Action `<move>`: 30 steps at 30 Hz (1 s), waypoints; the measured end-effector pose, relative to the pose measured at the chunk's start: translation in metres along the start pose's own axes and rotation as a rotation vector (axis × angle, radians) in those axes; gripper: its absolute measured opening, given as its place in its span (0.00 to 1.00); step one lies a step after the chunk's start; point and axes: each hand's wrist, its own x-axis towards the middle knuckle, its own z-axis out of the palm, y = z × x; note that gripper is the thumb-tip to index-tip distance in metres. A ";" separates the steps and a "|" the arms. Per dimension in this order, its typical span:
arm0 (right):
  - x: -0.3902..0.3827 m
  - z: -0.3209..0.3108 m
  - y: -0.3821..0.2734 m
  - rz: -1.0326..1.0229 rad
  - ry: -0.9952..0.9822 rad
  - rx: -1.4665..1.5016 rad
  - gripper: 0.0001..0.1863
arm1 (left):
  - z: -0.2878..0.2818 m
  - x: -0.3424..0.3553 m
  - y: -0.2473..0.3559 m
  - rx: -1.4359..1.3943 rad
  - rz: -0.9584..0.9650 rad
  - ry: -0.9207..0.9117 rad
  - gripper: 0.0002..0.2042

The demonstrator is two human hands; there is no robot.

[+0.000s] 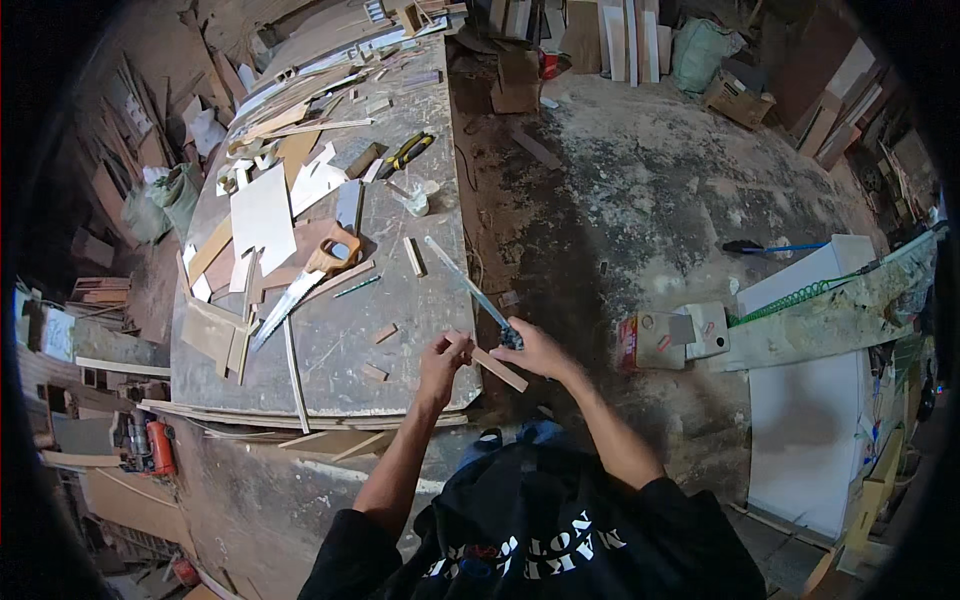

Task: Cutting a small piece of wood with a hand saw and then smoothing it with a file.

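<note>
My left hand (441, 368) pinches one end of a short wooden strip (500, 370) just past the table's near right corner. Beside it, my right hand (543, 352) grips the dark end piece of a long narrow metal strip (468, 285). This metal strip points away from me and slants left over the table edge; the fingers partly hide its dark end, so its exact kind cannot be told. A few small wood blocks (385, 333) lie left of my left hand. Farther left is a handsaw (298, 292) with a wooden handle, next to a green pencil (357, 286).
The worktable (330, 385) carries white board pieces (263, 222), offcuts, yellow-black pliers (406, 155) and a small clear cup (415, 198). On the right stand a boxy container (660, 338), a white panel (805, 440) and a green coiled hose (805, 292). Boards lean at the back.
</note>
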 end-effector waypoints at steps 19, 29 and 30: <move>-0.042 0.052 0.088 0.335 0.392 0.118 0.12 | -0.049 -0.006 -0.061 1.233 0.727 0.107 0.11; -0.042 0.073 0.076 0.273 0.497 0.035 0.12 | -0.064 0.015 -0.048 1.204 0.845 0.163 0.15; -0.044 0.074 0.077 0.190 0.514 0.060 0.12 | -0.053 0.021 -0.049 1.150 0.781 0.154 0.15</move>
